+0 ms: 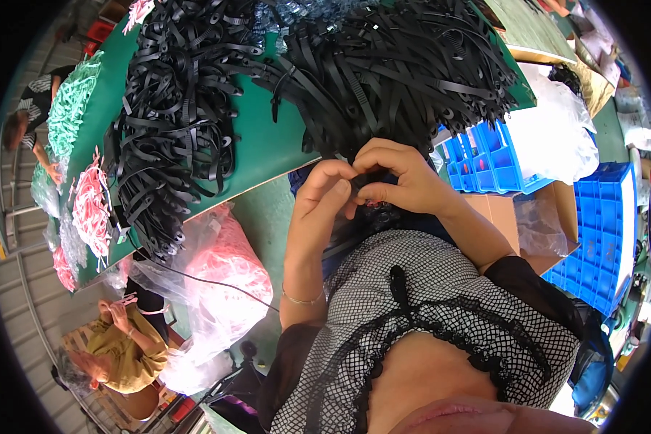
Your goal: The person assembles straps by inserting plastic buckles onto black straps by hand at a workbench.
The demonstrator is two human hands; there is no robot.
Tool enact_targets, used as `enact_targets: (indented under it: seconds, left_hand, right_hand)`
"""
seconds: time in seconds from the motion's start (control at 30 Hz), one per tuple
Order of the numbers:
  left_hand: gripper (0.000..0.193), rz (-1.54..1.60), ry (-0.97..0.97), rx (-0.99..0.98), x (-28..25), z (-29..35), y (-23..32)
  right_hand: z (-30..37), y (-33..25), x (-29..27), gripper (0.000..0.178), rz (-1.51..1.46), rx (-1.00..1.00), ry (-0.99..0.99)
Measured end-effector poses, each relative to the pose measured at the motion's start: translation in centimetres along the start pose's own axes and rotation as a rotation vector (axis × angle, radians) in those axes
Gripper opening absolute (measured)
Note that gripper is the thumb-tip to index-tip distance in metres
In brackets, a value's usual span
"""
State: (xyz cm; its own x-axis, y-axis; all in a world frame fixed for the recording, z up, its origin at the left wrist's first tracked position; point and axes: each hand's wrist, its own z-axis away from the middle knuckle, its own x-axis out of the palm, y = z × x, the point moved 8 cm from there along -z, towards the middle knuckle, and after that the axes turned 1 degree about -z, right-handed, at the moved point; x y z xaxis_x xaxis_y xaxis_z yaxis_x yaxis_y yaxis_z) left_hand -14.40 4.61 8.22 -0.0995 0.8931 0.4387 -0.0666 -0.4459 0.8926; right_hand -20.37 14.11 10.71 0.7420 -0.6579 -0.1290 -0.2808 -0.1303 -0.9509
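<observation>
My left hand (324, 192) and my right hand (403, 177) meet in front of my body, just off the near edge of the green table (267, 141). The fingertips of both are pinched together around a black strap (369, 176); most of it is hidden by the fingers. Right beyond my hands, a thick heap of black straps (405, 69) hangs over the table edge. To the left lies a second long heap of black straps (177, 116), spilling toward the edge.
Pink straps (90, 206) and mint-green straps (74, 101) lie at the table's far left. A clear bag of pink straps (228, 264) stands below the edge. Blue crates (484, 153) and a cardboard box (488, 217) are on my right. One co-worker (126, 354) sits lower left; another person (36, 108) is farther up.
</observation>
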Motion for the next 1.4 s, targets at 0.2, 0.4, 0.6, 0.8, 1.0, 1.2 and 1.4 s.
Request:
enact_targets:
  seconds: [0.2,0.4,0.6,0.8,1.0,1.2,1.4]
  left_hand:
    - [0.008,0.266,-0.081,-0.055,0.5,0.0,-0.9]
    - [0.006,0.021,0.005,-0.036,-0.3,0.3,-0.9]
    - [0.007,0.032,-0.002,-0.055,-0.4,-0.2,-1.1]
    - [0.02,0.179,-0.032,-0.005,-0.4,-0.8,-1.1]
    - [0.022,-0.047,0.11,0.14,-0.9,0.1,0.1]
    - [0.015,-0.287,0.045,0.124,-0.2,0.8,0.6]
    - [0.011,-0.269,-0.11,-0.026,0.7,1.1,0.1]
  right_hand:
    - [0.3,0.2,0.2,0.019,-0.121,0.024,0.015]
    - [0.1,-0.5,0.2,0.022,-0.005,-0.061,0.033]
    - [-0.5,-1.3,-0.1,0.023,0.212,-0.176,0.021]
    - [-1.0,-2.5,0.3,0.024,0.336,-0.276,-0.056]
    - [0.2,-0.7,-1.0,0.014,0.259,-0.007,0.031]
    - [0.2,-0.7,0.6,0.018,0.062,0.058,-0.123]
    - [0.7,-0.4,1.6,0.025,-0.163,0.16,-0.194]
